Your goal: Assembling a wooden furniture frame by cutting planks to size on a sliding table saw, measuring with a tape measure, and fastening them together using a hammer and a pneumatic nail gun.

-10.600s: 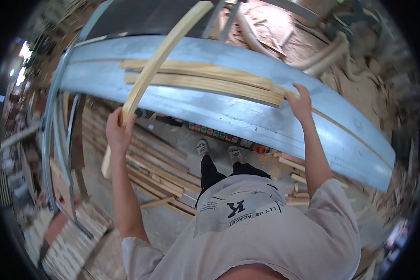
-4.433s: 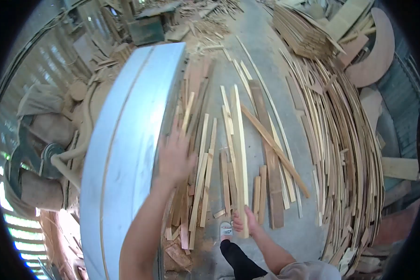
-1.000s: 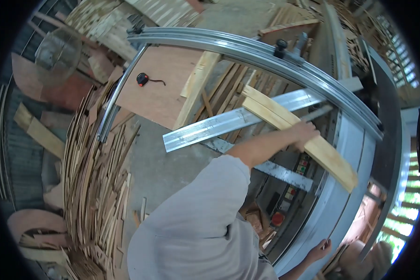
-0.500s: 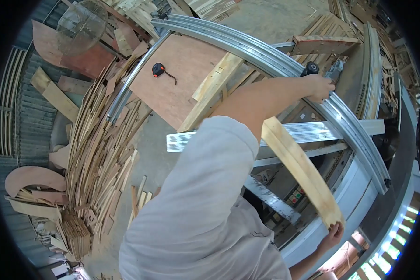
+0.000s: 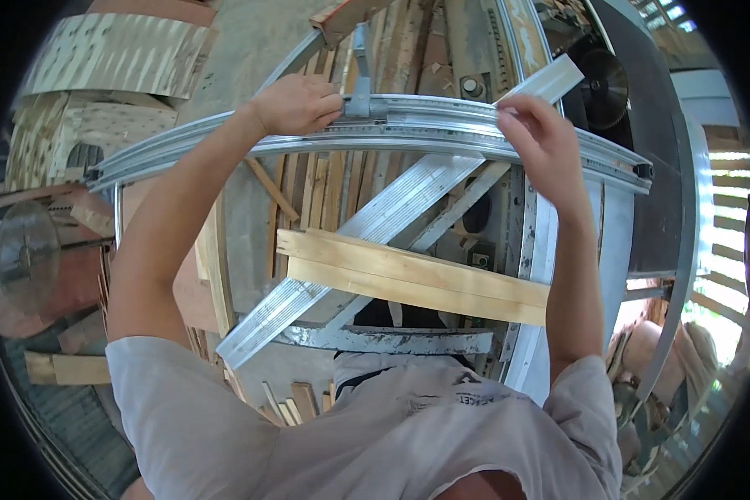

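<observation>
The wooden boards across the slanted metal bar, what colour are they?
The boards are pale yellow-tan, clearest in the head view.

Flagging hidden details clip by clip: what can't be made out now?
Head view: what the left hand grips, if anything; its fingers cover it.
Head view: whether the right hand touches the metal rail; the hand hides that.
Head view: the right ends of the wooden boards; the right forearm may cover them.
Head view: the rest of the brown board; the top edge cuts it off.
</observation>
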`<move>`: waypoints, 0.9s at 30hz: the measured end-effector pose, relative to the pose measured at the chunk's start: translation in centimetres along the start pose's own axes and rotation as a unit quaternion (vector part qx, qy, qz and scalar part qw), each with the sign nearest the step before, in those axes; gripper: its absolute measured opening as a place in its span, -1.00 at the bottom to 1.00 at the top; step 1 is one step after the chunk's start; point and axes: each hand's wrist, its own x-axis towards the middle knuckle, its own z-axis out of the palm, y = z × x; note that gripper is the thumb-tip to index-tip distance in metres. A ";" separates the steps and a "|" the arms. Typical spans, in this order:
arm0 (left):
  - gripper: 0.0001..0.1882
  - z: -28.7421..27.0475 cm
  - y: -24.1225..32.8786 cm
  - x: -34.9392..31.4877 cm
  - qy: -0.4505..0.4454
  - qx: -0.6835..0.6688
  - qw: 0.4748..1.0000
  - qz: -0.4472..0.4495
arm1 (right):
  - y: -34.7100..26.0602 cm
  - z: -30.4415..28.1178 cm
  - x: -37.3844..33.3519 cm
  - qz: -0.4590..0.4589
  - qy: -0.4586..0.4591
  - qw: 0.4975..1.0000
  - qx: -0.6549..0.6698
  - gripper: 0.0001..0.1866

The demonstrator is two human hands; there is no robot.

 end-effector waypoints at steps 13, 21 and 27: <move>-0.79 1.8 2.9 1.4 0.088 0.018 0.957 -0.275 | 1.2 20.0 21.9 -0.003 -0.147 0.945 -0.292 -0.50; -0.71 -0.6 5.0 5.2 0.018 0.018 0.893 -0.450 | 2.0 17.7 20.3 0.125 -0.057 0.955 -0.263 -0.66; -0.83 0.4 -0.6 -2.4 -0.044 0.024 0.998 -0.028 | -5.3 20.3 5.5 0.036 0.136 0.986 0.086 -0.35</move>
